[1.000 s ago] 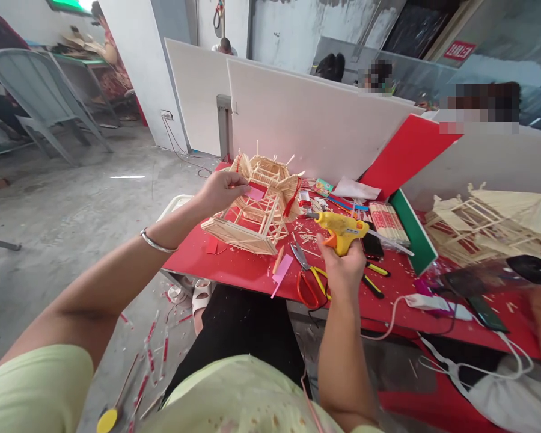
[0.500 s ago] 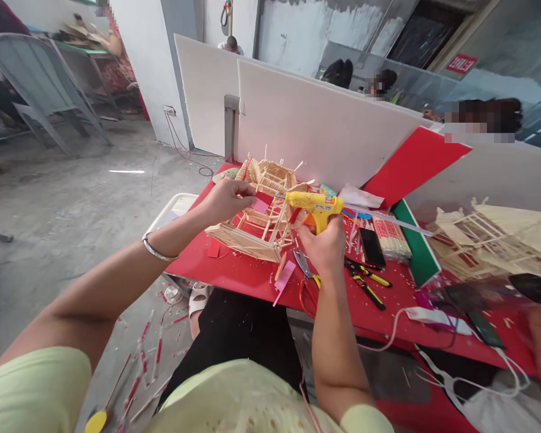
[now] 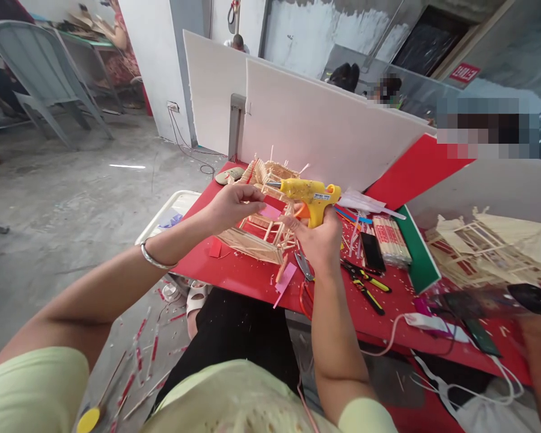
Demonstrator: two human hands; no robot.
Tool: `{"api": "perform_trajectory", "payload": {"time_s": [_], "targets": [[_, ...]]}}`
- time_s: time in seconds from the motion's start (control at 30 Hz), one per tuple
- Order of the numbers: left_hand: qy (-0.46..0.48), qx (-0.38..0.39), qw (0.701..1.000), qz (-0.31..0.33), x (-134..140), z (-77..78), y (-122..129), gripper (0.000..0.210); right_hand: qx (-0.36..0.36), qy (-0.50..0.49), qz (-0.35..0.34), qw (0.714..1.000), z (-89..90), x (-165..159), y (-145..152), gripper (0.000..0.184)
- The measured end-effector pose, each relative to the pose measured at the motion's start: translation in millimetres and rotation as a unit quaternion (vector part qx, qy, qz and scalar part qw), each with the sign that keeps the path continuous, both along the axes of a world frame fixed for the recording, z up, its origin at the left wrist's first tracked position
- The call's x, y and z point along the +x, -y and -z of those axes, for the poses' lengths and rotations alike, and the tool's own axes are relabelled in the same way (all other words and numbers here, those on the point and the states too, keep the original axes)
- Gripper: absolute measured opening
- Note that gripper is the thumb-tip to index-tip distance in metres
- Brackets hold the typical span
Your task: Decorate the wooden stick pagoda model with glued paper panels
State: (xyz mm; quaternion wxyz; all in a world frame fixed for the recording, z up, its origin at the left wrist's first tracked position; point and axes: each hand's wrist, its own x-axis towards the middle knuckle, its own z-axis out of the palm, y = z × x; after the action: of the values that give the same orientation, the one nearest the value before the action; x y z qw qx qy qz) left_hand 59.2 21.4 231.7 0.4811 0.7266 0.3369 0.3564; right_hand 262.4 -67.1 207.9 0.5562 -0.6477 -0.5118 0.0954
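Between the fingertips of my left hand (image 3: 238, 207) is a small pink and red piece of paper (image 3: 271, 211). My right hand (image 3: 319, 240) is wrapped round the handle of a yellow hot glue gun (image 3: 310, 193). Its nozzle points left, just above the paper; whether it touches cannot be made out. Behind and under both hands stands a model built of thin wooden sticks (image 3: 255, 245), partly hidden by them. A pink paper strip (image 3: 285, 280) and scissors (image 3: 303, 265) lie in front, near my right wrist.
On the red table (image 3: 234, 276) lie yellow-black pliers (image 3: 367, 288), a black phone (image 3: 372, 252) and packed sticks (image 3: 391, 239). A second stick model (image 3: 491, 249) stands at the right. White boards (image 3: 324, 126) rise behind the table. A co-worker's arm (image 3: 538, 361) shows at the right edge.
The glue gun has shifted slightly up and left, so its nozzle is now over the paper. My left hand with the paper has moved a little to the right.
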Motion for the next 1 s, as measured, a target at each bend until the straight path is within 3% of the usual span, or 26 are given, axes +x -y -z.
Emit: {"api": "perform_trajectory", "payload": {"time_s": [0.17,0.27,0.33,0.43,0.6,0.67,0.73,0.83,1.0], "targets": [[0.069,-0.031,0.997,0.014,8,-0.5,10,0.011,0.055,-0.015,-0.001,0.998,-2.8,-13,-7,0.041],[0.134,-0.118,0.984,-0.001,0,-1.8,25,0.017,0.071,-0.053,0.022,0.996,-5.8,-14,5,0.036],[0.186,-0.208,0.960,0.013,-9,4.1,42,0.018,0.069,-0.080,0.039,0.994,-2.8,-10,22,0.037],[0.237,-0.389,0.888,0.059,-17,31.8,75,0.017,0.049,-0.110,0.054,0.991,17.8,-2,55,0.039],[0.279,-0.616,0.733,0.076,-1,99.8,122,0.009,-0.020,-0.101,0.107,0.989,72.8,4,97,0.041],[0.306,-0.661,0.679,0.094,11,114.5,131,0.002,-0.032,-0.093,0.115,0.988,85.0,4,105,0.040],[0.327,-0.679,0.649,0.109,21,117.4,136,0.012,-0.035,-0.091,0.113,0.989,88.2,3,109,0.039],[0.315,-0.669,0.664,0.115,31,107.0,140,0.028,-0.036,-0.088,0.112,0.989,82.3,3,111,0.037],[0.295,-0.499,0.812,0.067,32,83.3,144,0.031,-0.026,-0.080,0.107,0.991,63.9,1,109,0.031]]}}
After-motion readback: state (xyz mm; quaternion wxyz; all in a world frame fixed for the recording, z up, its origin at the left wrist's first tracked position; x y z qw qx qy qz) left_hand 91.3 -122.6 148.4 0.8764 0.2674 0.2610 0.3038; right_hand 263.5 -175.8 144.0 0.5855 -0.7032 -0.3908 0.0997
